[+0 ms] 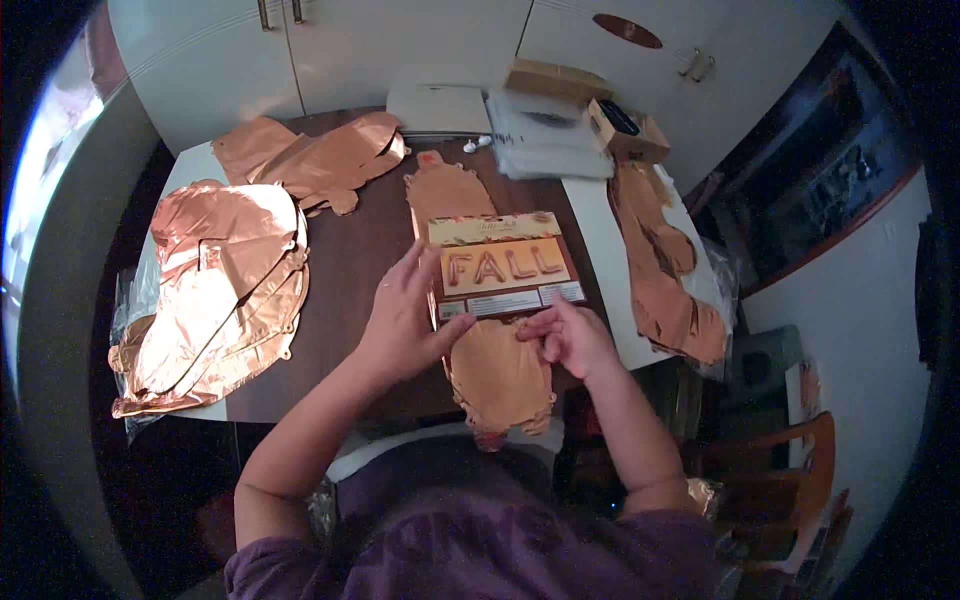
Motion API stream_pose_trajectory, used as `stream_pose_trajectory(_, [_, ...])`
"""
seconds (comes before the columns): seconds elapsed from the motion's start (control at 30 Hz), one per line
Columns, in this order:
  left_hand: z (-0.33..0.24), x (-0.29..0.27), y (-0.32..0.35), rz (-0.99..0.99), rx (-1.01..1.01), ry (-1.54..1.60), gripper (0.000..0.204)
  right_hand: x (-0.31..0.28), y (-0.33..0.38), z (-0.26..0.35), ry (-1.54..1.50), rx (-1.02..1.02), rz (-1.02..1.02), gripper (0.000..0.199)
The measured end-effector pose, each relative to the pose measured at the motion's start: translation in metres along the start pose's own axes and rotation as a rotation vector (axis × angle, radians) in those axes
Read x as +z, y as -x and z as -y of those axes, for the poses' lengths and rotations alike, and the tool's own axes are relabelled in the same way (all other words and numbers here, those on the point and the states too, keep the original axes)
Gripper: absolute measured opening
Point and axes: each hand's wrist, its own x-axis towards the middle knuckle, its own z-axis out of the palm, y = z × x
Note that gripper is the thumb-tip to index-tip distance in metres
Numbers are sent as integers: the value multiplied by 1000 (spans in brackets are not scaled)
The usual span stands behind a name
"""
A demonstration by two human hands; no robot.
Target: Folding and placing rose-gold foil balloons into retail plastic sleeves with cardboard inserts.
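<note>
A printed card (pixel 505 268) with a cream top band and a picture of balloon letters lies on a flat copper foil balloon (pixel 500 372) in the middle of the table. My left hand (pixel 408 312) is at the card's left edge, fingers stretched out and thumb apart near its lower left corner. At the lower right edge, my right hand (pixel 572 338) has its fingers loosely bent and apart, pointing left over the foil. Neither hand is closed around anything. The foil balloon reaches past the card at both ends, toward me and toward the far side.
Crumpled copper foil balloons (pixel 225 295) lie at the left, with another foil piece (pixel 320 155) behind. A long foil balloon (pixel 668 265) rests along the right edge. Clear plastic sleeves (pixel 545 140) and an open cardboard box (pixel 630 130) stand at the back. A wooden chair (pixel 815 480) is at lower right.
</note>
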Motion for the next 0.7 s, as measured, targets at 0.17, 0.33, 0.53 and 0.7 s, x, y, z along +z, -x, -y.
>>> stream_pose_trajectory(0.17, [39,28,-3,134,269,-402,64,-14,34,23,862,-360,-208,26])
stream_pose_trajectory(0.33, [52,30,-9,142,347,-384,60,-17,20,26,1345,-773,-307,49])
stream_pose_trajectory(0.53, [45,18,-7,106,358,-192,62,-3,-16,26,1842,-1102,45,45])
stream_pose_trajectory(0.7, [45,16,-7,92,348,-125,64,6,-22,32,2042,-1210,87,36])
